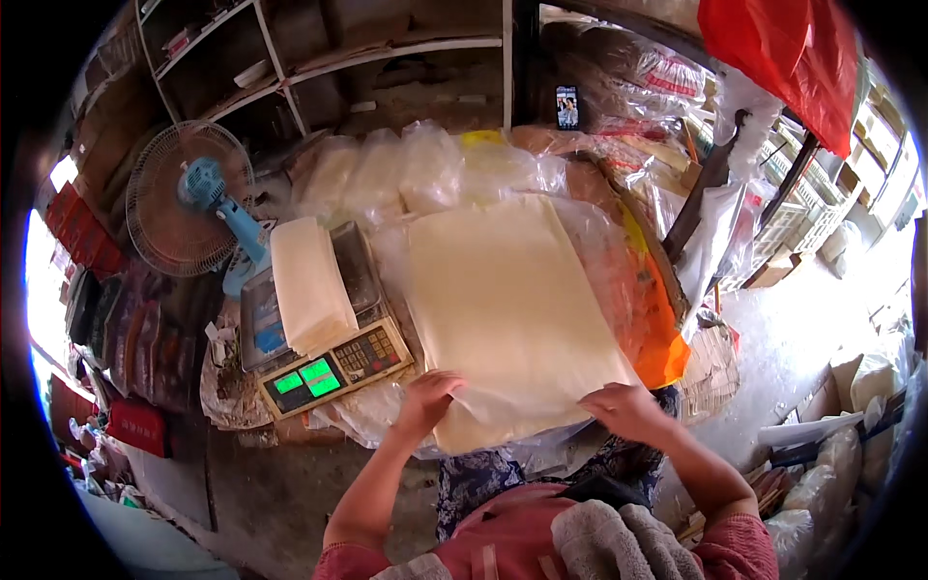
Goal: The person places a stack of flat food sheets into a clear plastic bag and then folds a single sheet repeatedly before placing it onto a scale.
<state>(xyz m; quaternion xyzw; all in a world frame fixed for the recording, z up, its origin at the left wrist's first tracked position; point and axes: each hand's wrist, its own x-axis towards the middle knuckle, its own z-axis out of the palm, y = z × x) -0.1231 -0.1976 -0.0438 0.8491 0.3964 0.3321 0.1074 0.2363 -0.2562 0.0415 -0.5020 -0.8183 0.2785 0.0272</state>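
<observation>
A large, thin cream-coloured sheet (507,290) lies spread in front of me on top of clear plastic. My left hand (433,397) pinches its near left edge, where the sheet buckles a little under the fingers. At the near right corner, my right hand (625,410) holds the edge between thumb and fingers. Whether more layers lie beneath the top sheet, I cannot tell. Left of it, a folded cream bundle of similar sheets (308,283) rests on the tray of a digital scale (330,373) with lit green displays.
A blue electric fan (203,185) stands behind the scale. Filled clear plastic bags (406,167) line the table's back. Orange plastic (658,341) drapes over the right edge. A red plastic bag (790,65) hangs upper right, and a phone (568,107) stands upright at the back.
</observation>
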